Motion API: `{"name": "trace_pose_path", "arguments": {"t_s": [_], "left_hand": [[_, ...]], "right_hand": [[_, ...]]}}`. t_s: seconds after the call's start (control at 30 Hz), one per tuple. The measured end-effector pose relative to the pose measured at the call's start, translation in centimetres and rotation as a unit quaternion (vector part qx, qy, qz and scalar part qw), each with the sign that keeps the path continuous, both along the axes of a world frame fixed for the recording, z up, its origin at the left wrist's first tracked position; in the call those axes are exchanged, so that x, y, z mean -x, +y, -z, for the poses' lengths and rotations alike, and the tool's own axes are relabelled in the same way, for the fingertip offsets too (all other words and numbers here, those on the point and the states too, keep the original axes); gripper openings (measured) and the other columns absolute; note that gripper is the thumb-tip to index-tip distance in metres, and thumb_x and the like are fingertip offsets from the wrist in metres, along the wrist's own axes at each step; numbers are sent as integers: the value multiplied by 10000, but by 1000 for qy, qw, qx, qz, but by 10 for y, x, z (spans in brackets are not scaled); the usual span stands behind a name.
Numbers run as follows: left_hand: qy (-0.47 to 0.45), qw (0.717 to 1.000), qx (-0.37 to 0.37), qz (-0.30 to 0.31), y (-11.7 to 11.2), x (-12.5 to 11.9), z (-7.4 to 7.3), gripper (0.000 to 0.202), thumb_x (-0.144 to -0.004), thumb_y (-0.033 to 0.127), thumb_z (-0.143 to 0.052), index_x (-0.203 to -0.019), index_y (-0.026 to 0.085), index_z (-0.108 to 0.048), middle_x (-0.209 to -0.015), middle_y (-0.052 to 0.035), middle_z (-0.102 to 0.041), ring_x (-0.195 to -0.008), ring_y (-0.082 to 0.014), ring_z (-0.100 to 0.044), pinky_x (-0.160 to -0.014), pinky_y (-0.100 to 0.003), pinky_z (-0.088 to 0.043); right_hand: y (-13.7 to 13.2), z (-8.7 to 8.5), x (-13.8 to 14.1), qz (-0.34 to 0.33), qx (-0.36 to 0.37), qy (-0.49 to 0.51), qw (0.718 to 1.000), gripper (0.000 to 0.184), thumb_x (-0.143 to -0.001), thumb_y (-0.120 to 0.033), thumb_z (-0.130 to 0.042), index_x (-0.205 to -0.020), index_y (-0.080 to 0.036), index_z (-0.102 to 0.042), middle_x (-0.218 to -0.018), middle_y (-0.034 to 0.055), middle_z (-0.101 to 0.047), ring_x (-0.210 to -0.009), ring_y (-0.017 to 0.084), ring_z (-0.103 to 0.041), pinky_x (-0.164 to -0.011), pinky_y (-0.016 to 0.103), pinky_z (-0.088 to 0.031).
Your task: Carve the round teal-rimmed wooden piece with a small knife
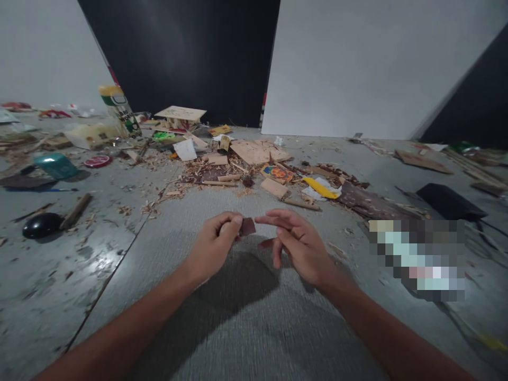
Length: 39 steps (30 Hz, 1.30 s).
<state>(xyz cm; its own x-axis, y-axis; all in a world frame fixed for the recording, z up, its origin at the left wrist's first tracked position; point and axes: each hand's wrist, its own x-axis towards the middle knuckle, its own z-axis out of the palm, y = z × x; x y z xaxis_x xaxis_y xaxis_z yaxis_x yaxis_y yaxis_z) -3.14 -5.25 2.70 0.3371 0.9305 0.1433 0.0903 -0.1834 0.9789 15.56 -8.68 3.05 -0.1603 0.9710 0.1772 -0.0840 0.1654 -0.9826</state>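
Near the middle of the floor, my left hand (216,238) is closed, with a small brown piece of sandpaper (248,226) sticking out past the thumb. A pale rounded thing shows under that thumb, too covered to name. Just to the right is my right hand (299,241), its upper fingers stretched toward the sandpaper and its lower ones bent. A second reddish-brown scrap (266,244), which looks like the same sandpaper, pokes out from between these fingers. The two hands are slightly apart, above the grey floor (238,338).
Ahead lie wood shavings, a thin wooden board (260,152), a wood block (273,188) and a yellow strip (320,188). At left are a teal container (56,165), a black-headed mallet (43,226) and a tall can (121,111). A black box (450,201) and a blurred-out object (416,259) lie right.
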Motion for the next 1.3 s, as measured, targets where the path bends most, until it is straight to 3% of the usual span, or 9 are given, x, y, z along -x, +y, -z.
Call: {"name": "trace_pose_path", "arguments": {"t_s": [0.07,0.13,0.2,0.3,0.47,0.63,0.77,0.97,1.3], "left_hand": [[-3,1000,-21,-18,1,1,-1,330,-954,411,-473,-821,155,-635,-804,-40,-617,-748,-140,-542,-706,-272,-421],[0,999,-37,-24,1,2,-1,310,-954,391,-477,-826,153,-629,-841,-51,-629,-788,-147,-560,-744,-278,-432],[11,998,-57,-22,0,2,-2,302,-958,372,-471,-812,153,-619,-864,-59,-633,-817,-152,-570,-769,-283,-436],[35,995,-89,-24,0,2,-3,290,-961,346,-464,-794,161,-612,-882,-60,-639,-843,-159,-583,-799,-295,-439],[41,991,-118,-51,2,3,-3,278,-956,333,-474,-785,171,-621,-878,-58,-654,-858,-169,-594,-829,-312,-440],[27,991,-123,-38,0,2,-1,271,-963,331,-479,-793,176,-621,-915,-57,-645,-846,-153,-593,-802,-296,-447],[39,986,-153,-42,-3,1,-2,253,-955,322,-495,-798,182,-636,-971,-63,-643,-883,-155,-597,-816,-292,-457],[27,988,-128,-81,-1,2,-3,246,-942,333,-500,-801,178,-630,-951,-69,-650,-869,-163,-605,-794,-296,-476],[5,989,-112,-97,1,2,-1,244,-948,336,-513,-816,179,-645,-886,-41,-649,-811,-147,-603,-757,-291,-468]], "right_hand": [[0,0,0,-10,5,30,999,250,-916,-189,-488,-1136,-268,-575,-1329,64,-624,-610,99,-713,-793,391,-619],[-1,0,0,-25,4,47,999,298,-885,-150,-513,-1139,-287,-589,-1379,49,-577,-951,182,-736,-938,433,-569],[-2,0,0,-37,1,60,997,350,-858,-120,-551,-1151,-307,-593,-1405,32,-549,-1212,220,-624,-1052,456,-491],[-3,-2,-1,-50,8,96,994,433,-819,-103,-603,-1178,-343,-575,-1486,10,-463,-1359,239,-488,-1076,471,-472],[-5,-9,-1,-63,27,130,989,471,-757,-176,-663,-1157,-398,-555,-1561,-33,-344,-1391,299,-437,-930,511,-574],[-4,-8,-2,-83,39,158,983,490,-737,-175,-646,-1177,-379,-574,-1502,-10,-467,-1350,287,-493,-1022,545,-497],[-2,-9,-3,-80,55,181,979,393,-852,-327,-532,-1243,-366,-554,-1403,18,-595,-1292,288,-560,-1038,595,-454],[-1,-14,-6,-98,114,236,960,472,-986,-539,-290,-1346,-348,-527,-1493,66,-513,-1334,318,-519,-1015,637,-452],[-10,-23,-2,-125,164,337,919,708,-921,-736,-202,-1416,-311,-479,-1532,20,-469,-1413,250,-426,-1170,489,-328]]}}
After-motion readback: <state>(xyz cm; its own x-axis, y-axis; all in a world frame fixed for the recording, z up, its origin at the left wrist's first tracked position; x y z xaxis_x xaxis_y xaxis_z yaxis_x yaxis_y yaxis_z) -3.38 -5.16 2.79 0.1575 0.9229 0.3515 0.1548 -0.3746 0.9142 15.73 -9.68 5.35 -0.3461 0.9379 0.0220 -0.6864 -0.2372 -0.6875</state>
